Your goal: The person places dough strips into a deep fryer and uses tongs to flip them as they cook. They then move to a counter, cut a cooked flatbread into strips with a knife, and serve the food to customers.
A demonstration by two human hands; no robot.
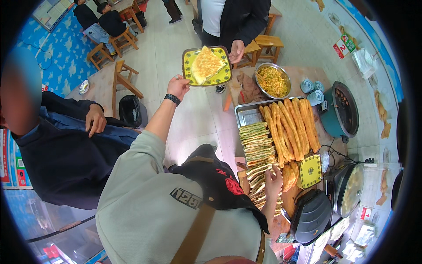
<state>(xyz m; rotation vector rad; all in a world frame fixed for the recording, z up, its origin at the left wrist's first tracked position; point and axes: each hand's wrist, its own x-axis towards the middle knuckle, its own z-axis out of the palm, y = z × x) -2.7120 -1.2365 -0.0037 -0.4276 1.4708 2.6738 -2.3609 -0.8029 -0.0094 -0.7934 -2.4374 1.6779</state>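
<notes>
My left hand reaches out and grips the near left corner of a yellow patterned plate with a dark rim. On the plate lies a browned, wedge-shaped piece of flatbread. Beside the plate's far right edge is the hand of a person standing opposite; whether it touches the rim is unclear. My right hand is over a row of folded, filled flatbreads, fingers apart and nothing seen in them. Long fried dough sticks lie beside the row on a metal tray.
A steel bowl of shredded food and a teal cooker stand at the table's far end. Near my right arm are a yellow square dish, a black electric griddle and a lidded pan. Another person is at my left.
</notes>
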